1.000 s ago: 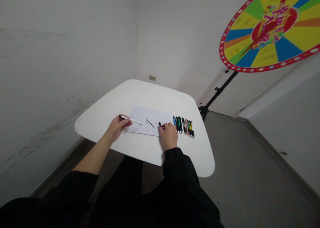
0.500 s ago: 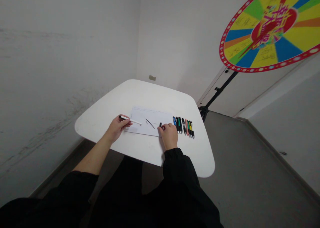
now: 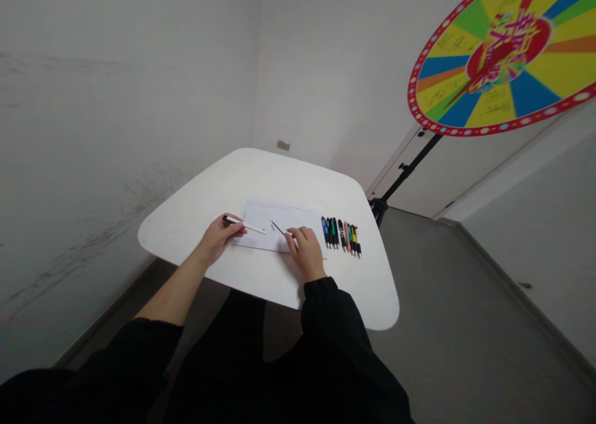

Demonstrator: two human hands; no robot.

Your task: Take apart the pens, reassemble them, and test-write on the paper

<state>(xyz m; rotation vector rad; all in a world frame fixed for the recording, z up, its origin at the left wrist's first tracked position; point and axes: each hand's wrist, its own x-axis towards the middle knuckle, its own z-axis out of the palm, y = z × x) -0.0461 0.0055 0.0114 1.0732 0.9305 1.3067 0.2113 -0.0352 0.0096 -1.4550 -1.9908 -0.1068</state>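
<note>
In the head view, my left hand (image 3: 222, 236) pinches a slim pen barrel (image 3: 251, 227), white along its length with a black end, over the left part of a white paper sheet (image 3: 261, 212). My right hand (image 3: 306, 250) is at the sheet's right side, thumb and forefinger closed around the near end of a thin black pen refill (image 3: 277, 227). The refill slants across the paper, its far end bare. A tiny greyish piece (image 3: 272, 228) lies close beside it, too small to name. My fingers hide part of the sheet.
A row of several pens (image 3: 342, 236) lies to the right of my right hand on the white table (image 3: 223, 182). Walls stand behind and to the left. A colourful prize wheel (image 3: 503, 58) on a black stand (image 3: 405, 172) rises at the right.
My right hand has moved slightly left, from a small black pen part to the end of the refill. That black part no longer shows. My left hand keeps its hold on the barrel.
</note>
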